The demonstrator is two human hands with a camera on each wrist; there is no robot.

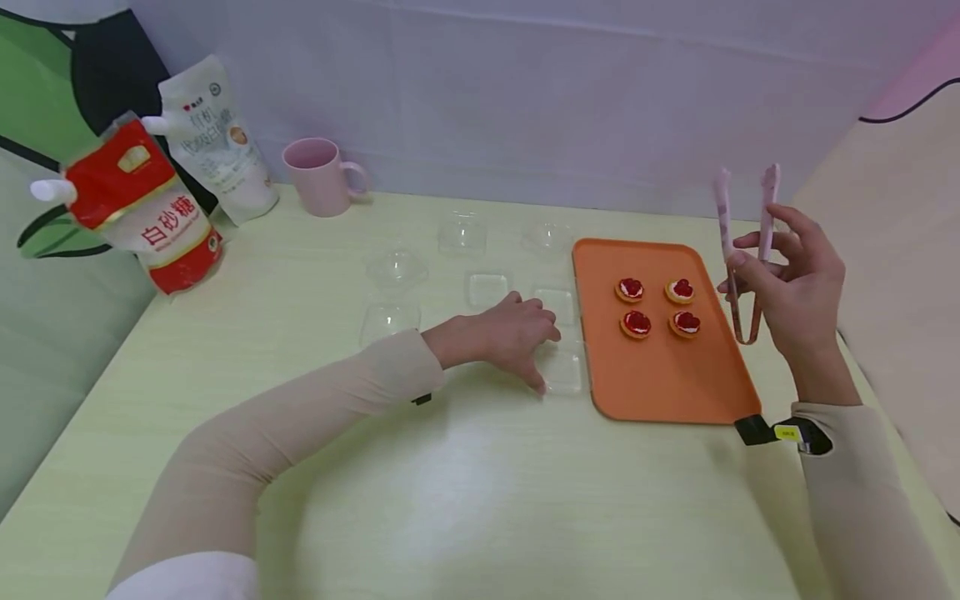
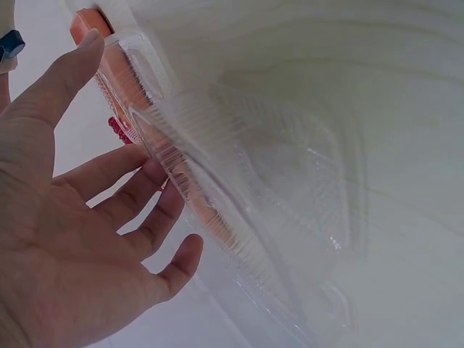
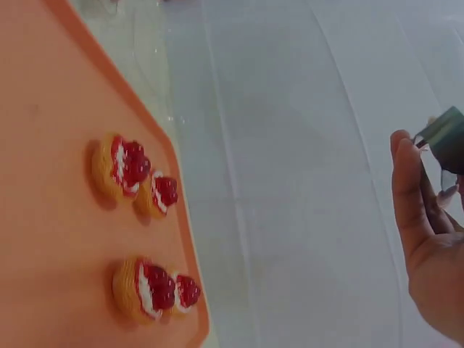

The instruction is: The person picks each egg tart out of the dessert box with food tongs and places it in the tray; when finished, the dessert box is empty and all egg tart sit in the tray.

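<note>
My left hand [image 1: 513, 335] reaches over a clear plastic container [image 1: 564, 373] beside the tray's left edge. In the left wrist view its thumb and fingers are spread, the fingertips right at the container's edge [image 2: 210, 177]. On the right, my raised right hand [image 1: 802, 283] holds a pair of pinkish metal tongs [image 1: 744, 333] between thumb and fingers, tips up and apart, bend down. Several small tarts [image 1: 636, 324] with cream and red berries sit on the orange tray [image 1: 667, 392] between the hands. The right wrist view shows the tarts [image 3: 148, 290] close up.
More clear containers and lids [image 1: 461, 233] stand behind and left of my left hand. A pink mug [image 1: 318, 179] is at the back. At the back left lean a red-and-white sugar pouch [image 1: 161, 212] and a white spouted pouch [image 1: 217, 142]. A pale cloth wall [image 1: 562, 100] borders the table.
</note>
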